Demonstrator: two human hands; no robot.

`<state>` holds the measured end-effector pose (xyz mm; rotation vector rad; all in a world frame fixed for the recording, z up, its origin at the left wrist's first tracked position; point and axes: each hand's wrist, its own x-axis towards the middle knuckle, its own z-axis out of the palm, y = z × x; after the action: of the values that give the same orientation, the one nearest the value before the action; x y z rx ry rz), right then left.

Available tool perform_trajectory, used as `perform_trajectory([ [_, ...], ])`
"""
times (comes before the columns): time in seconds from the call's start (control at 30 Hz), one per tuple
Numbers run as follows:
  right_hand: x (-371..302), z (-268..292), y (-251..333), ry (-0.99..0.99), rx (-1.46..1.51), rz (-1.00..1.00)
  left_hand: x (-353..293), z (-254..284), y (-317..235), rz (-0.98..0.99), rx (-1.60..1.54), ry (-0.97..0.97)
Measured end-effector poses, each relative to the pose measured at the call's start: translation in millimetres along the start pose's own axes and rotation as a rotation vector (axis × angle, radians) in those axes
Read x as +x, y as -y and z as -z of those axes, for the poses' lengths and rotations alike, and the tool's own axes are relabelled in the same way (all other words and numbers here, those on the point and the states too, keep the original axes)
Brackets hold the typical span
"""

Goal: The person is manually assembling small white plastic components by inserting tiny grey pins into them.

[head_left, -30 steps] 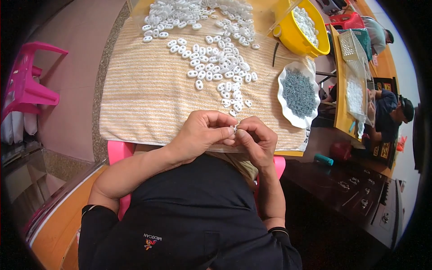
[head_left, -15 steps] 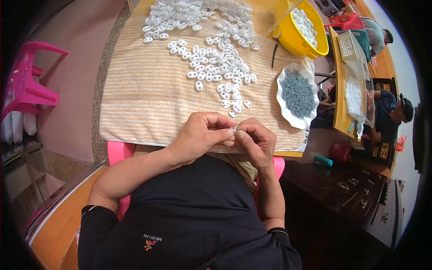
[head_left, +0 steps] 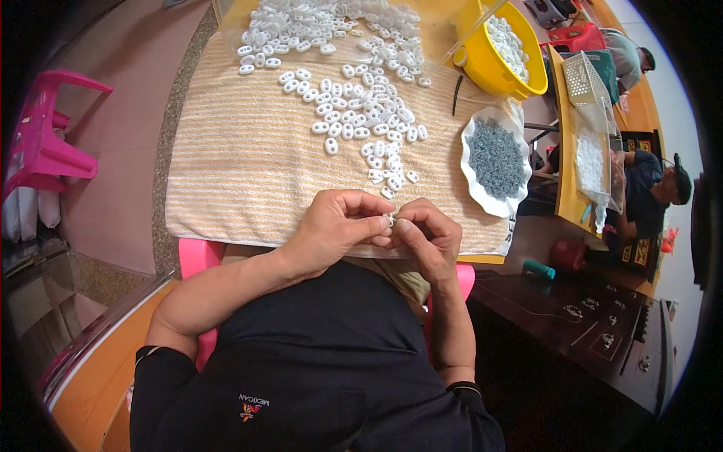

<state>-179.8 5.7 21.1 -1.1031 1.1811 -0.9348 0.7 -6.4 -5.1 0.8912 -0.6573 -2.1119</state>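
Note:
Close to the towel's near edge, my left hand (head_left: 335, 227) pinches a small white plastic piece (head_left: 390, 218) between thumb and fingers. My right hand (head_left: 432, 239) meets it fingertip to fingertip. Its thumb and forefinger are pressed together at the piece's right side, and whatever they grip is too small and covered to make out. Just beyond the fingers begins a trail of loose white oval pieces (head_left: 354, 113), each with two holes, leading to a larger heap (head_left: 301, 22) at the far side. To the right, a white scalloped dish (head_left: 472, 181) holds many tiny grey pieces (head_left: 497, 157).
A striped beige towel (head_left: 233, 151) covers the table. At the far right stands a yellow basin (head_left: 478, 60) with white pieces inside, and a thin black strip (head_left: 457, 94) lies near it. A pink stool (head_left: 56, 135) is on the left. Two people sit at another table (head_left: 568, 166).
Both hands stay almost in place, with only slight fingertip movement around the small white piece. The view has shifted a little; the pieces on the towel lie as before.

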Motion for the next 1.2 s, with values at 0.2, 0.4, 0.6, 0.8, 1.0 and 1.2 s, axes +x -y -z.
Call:
perform_trajectory([
  [0.2,1.2,5.1,-7.2,0.025,-0.053,0.034,0.0,0.3,0.5,-0.004,0.001,0.015],
  [0.4,1.8,8.2,-11.1,0.040,-0.113,0.058,0.5,0.4,1.9,-0.013,0.011,0.021],
  [0.6,3.1,9.8,-14.0,0.059,-0.192,0.127,-0.6,-1.3,1.6,-0.013,0.029,0.006],
  [0.8,3.8,12.3,-16.0,0.081,-0.279,0.166,-1.0,-1.5,4.5,-0.040,0.061,-0.010],
  [1.0,2.8,10.1,-14.3,0.084,-0.265,0.161,-3.5,-4.7,4.3,-0.059,0.078,-0.018],
  [1.2,2.0,8.2,-13.2,0.074,-0.148,0.059,-5.0,-5.5,2.7,-0.081,0.103,-0.013],
])
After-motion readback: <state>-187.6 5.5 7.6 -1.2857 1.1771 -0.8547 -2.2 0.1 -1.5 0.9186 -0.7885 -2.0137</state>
